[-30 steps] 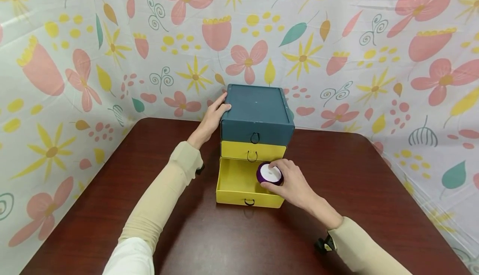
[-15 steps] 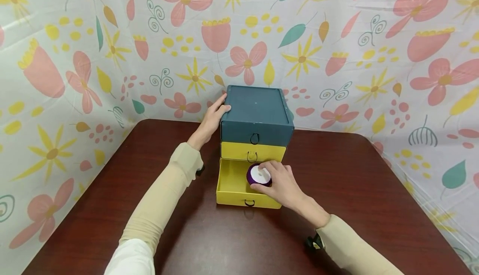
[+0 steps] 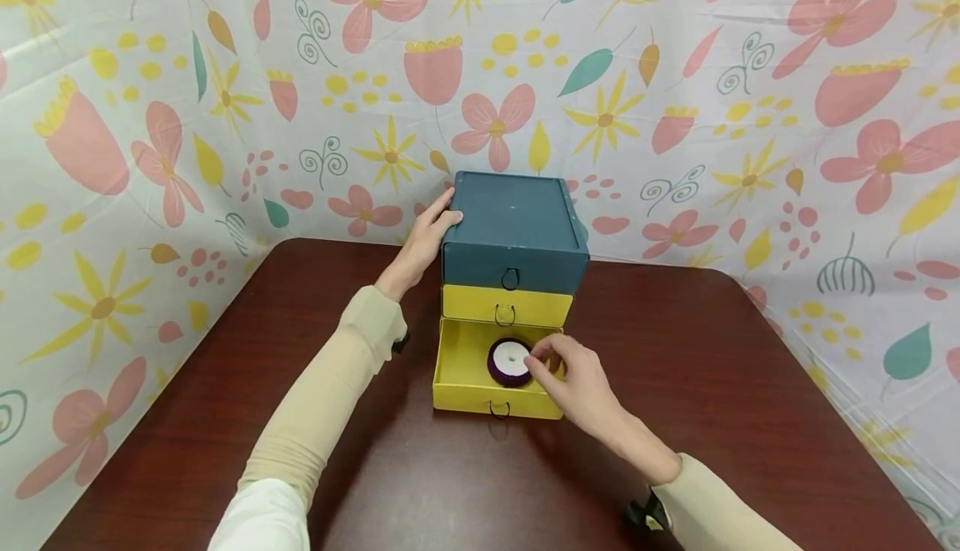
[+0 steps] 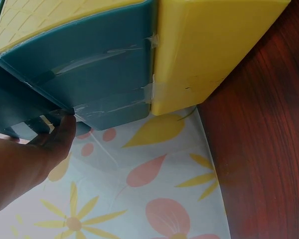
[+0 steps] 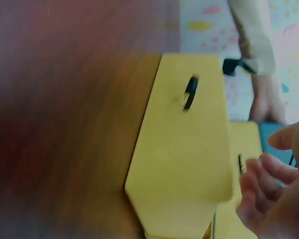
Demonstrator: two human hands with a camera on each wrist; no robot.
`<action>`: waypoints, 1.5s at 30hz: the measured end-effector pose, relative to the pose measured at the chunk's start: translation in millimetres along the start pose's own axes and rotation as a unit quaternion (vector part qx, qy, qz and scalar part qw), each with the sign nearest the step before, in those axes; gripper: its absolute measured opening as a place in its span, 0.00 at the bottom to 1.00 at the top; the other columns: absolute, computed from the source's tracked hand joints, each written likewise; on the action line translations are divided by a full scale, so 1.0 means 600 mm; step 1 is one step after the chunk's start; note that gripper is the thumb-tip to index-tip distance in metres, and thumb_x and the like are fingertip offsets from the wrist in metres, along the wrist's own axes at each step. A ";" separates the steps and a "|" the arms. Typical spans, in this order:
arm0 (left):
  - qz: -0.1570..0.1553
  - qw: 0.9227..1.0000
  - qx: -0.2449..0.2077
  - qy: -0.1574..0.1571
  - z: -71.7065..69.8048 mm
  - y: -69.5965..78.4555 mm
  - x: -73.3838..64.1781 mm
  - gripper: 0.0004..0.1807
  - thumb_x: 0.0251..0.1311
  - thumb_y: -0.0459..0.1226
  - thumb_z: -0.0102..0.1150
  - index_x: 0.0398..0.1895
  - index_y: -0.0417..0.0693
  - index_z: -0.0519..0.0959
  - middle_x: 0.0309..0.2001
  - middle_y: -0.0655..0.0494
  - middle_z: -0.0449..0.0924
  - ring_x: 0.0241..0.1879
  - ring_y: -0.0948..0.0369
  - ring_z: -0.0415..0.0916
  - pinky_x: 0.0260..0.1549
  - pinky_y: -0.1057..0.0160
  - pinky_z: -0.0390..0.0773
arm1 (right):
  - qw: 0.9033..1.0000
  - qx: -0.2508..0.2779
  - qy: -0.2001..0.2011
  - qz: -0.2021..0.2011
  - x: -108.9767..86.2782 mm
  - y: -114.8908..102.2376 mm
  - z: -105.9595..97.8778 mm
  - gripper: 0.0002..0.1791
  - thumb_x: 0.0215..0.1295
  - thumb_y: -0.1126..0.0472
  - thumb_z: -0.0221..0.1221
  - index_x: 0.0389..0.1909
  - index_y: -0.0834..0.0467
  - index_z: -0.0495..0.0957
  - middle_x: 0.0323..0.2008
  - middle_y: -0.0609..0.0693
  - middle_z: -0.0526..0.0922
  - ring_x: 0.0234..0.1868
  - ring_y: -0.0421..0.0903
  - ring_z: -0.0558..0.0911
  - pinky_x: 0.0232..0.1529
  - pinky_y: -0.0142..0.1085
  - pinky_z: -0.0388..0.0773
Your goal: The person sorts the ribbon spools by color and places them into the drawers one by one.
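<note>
A spool of purple ribbon (image 3: 511, 362) with a white face lies flat in the pulled-out bottom yellow drawer (image 3: 465, 359). Just right of the spool is my right hand (image 3: 581, 380), its fingers loosely bent and holding nothing; the right wrist view shows the same hand (image 5: 279, 189) beside the drawer front (image 5: 184, 144). My left hand (image 3: 425, 242) rests against the left side and top edge of the blue top unit (image 3: 517, 209) of the drawer stack. In the left wrist view, fingers of that hand (image 4: 45, 154) touch the blue side wall.
Between the blue unit and the bottom drawer is a second yellow drawer (image 3: 506, 306), pushed in. Small dark ring pulls hang on the fronts. The stack stands on a dark brown table (image 3: 360, 451), before a flower-patterned cloth (image 3: 645, 59).
My right hand carried the spool leftward within the bottom drawer, then let go of it and drew back slightly to the right. The left hand stayed in place.
</note>
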State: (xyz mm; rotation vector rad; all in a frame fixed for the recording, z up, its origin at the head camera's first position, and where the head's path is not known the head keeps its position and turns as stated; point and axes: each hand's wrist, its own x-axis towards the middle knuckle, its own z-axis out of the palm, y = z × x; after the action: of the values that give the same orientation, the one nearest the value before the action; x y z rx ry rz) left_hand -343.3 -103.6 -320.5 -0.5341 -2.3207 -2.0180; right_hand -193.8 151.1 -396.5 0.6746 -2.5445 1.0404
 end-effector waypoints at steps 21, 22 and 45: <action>-0.006 1.000 -0.004 0.002 -0.002 -0.002 0.002 0.34 0.70 0.51 0.44 0.77 0.65 0.48 0.78 0.62 0.42 0.77 0.58 0.42 0.73 0.49 0.52 | 0.807 0.375 -0.292 0.351 -0.053 -0.022 0.056 0.31 0.69 0.40 0.52 0.43 0.69 0.71 0.15 0.45 0.74 0.12 0.38 0.76 0.14 0.29 0.73; -0.006 1.000 -0.005 0.001 -0.002 -0.001 0.002 0.35 0.70 0.51 0.44 0.77 0.65 0.48 0.78 0.62 0.42 0.77 0.58 0.42 0.73 0.49 0.52 | 0.805 0.376 -0.295 0.352 -0.053 -0.022 0.057 0.31 0.69 0.41 0.52 0.44 0.69 0.71 0.15 0.45 0.75 0.11 0.38 0.76 0.13 0.29 0.74; -0.008 1.000 -0.004 0.000 0.000 -0.001 0.001 0.34 0.70 0.51 0.43 0.77 0.65 0.48 0.78 0.61 0.42 0.78 0.58 0.41 0.74 0.49 0.50 | 0.776 0.493 -0.223 0.324 -0.064 -0.016 0.090 0.20 0.74 0.61 0.48 0.54 0.75 0.68 0.37 0.49 0.87 0.29 0.37 0.84 0.32 0.30 0.82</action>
State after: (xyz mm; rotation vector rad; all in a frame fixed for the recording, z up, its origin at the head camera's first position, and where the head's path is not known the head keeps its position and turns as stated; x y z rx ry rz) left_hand -344.2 -103.2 -320.9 -0.5171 -2.3244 -2.0351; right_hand -162.4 118.0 -445.4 0.2085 -2.4665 2.8512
